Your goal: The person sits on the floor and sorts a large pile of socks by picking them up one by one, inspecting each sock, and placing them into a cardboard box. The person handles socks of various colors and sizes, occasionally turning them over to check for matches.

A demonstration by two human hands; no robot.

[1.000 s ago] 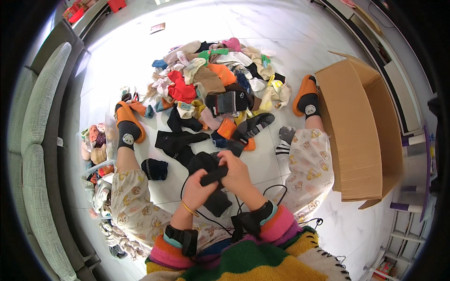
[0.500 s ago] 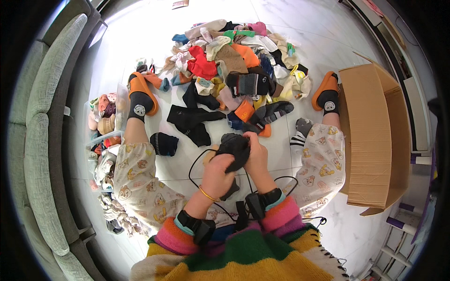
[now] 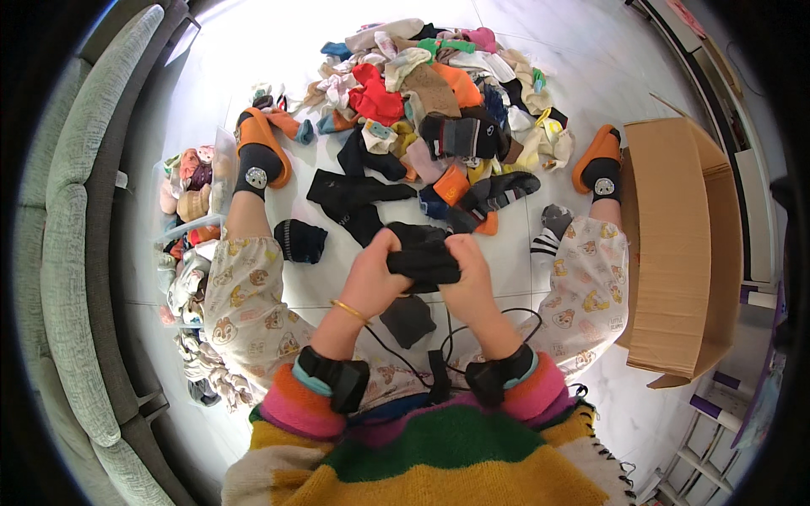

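My left hand point(image 3: 376, 277) and my right hand point(image 3: 471, 275) both grip a black sock point(image 3: 422, 255), one at each end, its fabric bunched between them. Below it, between my legs, a dark grey sock point(image 3: 408, 320) lies on the floor. Just beyond my hands a black pair of socks point(image 3: 359, 199) is spread flat. A rolled navy sock bundle point(image 3: 301, 241) rests near my left knee. Farther off is a large heap of mixed socks point(image 3: 430, 88) in red, orange, beige, grey and other colours.
At the left, clear plastic bins point(image 3: 221, 177) hold socks beside the grey sofa point(image 3: 76, 236). An open cardboard box point(image 3: 671, 253) stands at the right. A striped sock bundle point(image 3: 550, 232) lies by my right leg. Black cables point(image 3: 451, 337) trail between my wrists.
My hands have moved apart to the two sides of the black sock, which is now stretched sideways between them. More of the dark grey sock below shows.
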